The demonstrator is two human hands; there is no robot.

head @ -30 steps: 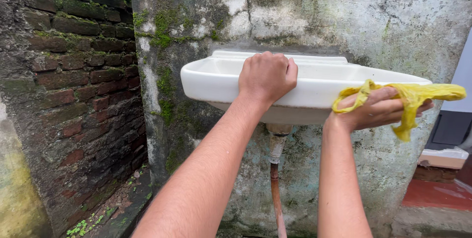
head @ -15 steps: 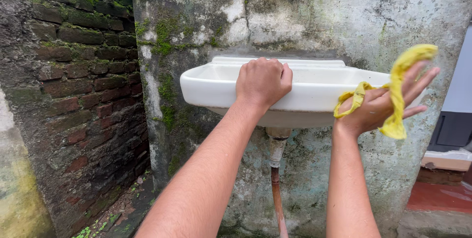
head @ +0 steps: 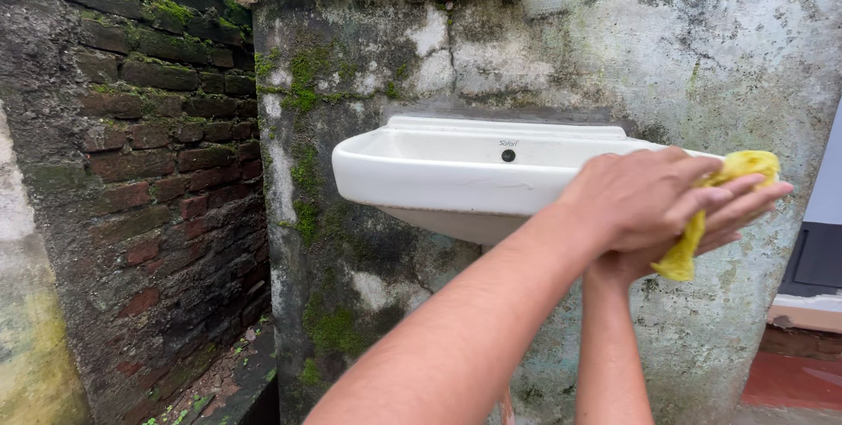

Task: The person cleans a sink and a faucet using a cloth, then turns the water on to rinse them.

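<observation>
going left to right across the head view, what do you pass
brick wall → mossy plaster wall → white sink → left hand → yellow cloth

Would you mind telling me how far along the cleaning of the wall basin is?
Done: nothing visibly; no wipe marks show on the white basin. In hand: left hand and right hand press the yellow cloth between them beside the basin. Left: any wiping.
</observation>
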